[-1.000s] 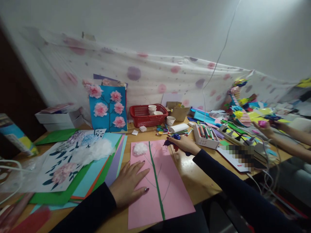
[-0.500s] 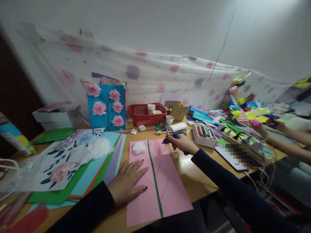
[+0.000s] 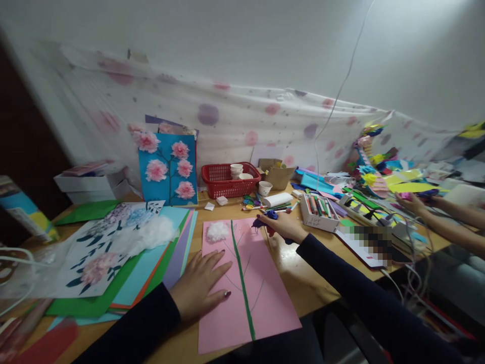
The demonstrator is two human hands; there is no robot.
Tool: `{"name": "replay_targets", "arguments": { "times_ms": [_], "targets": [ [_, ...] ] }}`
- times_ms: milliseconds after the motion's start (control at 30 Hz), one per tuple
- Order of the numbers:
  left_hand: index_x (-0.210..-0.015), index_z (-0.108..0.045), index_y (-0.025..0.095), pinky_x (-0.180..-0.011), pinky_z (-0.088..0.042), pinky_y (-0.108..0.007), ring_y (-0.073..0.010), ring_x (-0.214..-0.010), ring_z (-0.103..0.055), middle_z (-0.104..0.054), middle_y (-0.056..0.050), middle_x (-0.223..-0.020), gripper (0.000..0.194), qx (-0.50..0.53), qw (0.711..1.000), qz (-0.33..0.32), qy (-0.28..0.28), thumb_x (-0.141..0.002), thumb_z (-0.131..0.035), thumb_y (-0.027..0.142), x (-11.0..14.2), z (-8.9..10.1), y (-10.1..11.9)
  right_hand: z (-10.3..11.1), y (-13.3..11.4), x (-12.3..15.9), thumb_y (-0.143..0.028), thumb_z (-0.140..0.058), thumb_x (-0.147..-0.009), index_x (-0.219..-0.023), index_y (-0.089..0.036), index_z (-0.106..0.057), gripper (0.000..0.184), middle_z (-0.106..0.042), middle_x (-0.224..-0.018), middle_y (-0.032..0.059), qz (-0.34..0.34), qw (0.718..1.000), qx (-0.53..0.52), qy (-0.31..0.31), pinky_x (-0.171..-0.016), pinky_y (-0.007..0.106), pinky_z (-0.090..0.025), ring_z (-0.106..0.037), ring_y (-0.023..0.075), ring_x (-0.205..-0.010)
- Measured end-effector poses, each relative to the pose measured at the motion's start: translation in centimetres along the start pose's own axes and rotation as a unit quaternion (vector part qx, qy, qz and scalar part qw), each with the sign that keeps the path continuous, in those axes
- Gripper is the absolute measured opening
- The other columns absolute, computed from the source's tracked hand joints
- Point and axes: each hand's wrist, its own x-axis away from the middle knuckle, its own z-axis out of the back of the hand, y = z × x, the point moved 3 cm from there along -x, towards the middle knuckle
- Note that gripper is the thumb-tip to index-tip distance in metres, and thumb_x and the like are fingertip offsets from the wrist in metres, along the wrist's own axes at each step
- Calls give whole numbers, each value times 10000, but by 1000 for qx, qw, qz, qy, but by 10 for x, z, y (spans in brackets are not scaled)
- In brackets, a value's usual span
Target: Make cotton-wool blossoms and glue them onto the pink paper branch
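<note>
A pink paper sheet (image 3: 261, 298) with a green stem strip (image 3: 240, 280) and pencilled branches lies on the wooden table. My left hand (image 3: 200, 285) rests flat on the sheet's left edge, fingers spread. My right hand (image 3: 282, 226) hovers over the sheet's upper right corner, closed around a dark blue tool (image 3: 267, 218) that looks like a glue gun, its tip pointing at the paper. A white tissue puff (image 3: 217, 231) sits at the sheet's top left.
Coloured paper sheets and flower artwork (image 3: 113, 247) lie stacked at left. A blue flower picture (image 3: 168, 169), a red basket (image 3: 227, 180), paper cups and a marker box (image 3: 318, 210) stand behind. Another person's hands (image 3: 415, 202) work at the far right among cables and paper scraps.
My hands have barely moved. The other person's hands at the right have dropped lower towards the table.
</note>
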Motion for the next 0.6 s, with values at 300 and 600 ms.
{"name": "replay_targets", "arguments": {
  "times_ms": [300, 600],
  "targets": [
    [-1408, -331, 312, -1092, -168, -582, -320, -1372, -247, -282, -87, -1506, 584, 7, 1000, -4, 8, -876, -408, 540, 0, 0, 0, 1, 1, 6, -666, -390, -822, -463, -186, -587, 631, -657, -531, 53, 12, 1000, 11, -16, -597, 259, -408, -599, 159, -564],
    [-1408, -335, 305, -1096, -167, -579, -315, -1377, -241, -269, -81, -1512, 587, 5, 1000, 3, -5, -877, -404, 545, 1, 2, 1, 1, 1, 10, -651, -420, -814, -485, -182, -590, 597, -661, -541, 48, 16, 1000, -11, -21, -607, 262, -410, -615, 164, -582]
  ]
}}
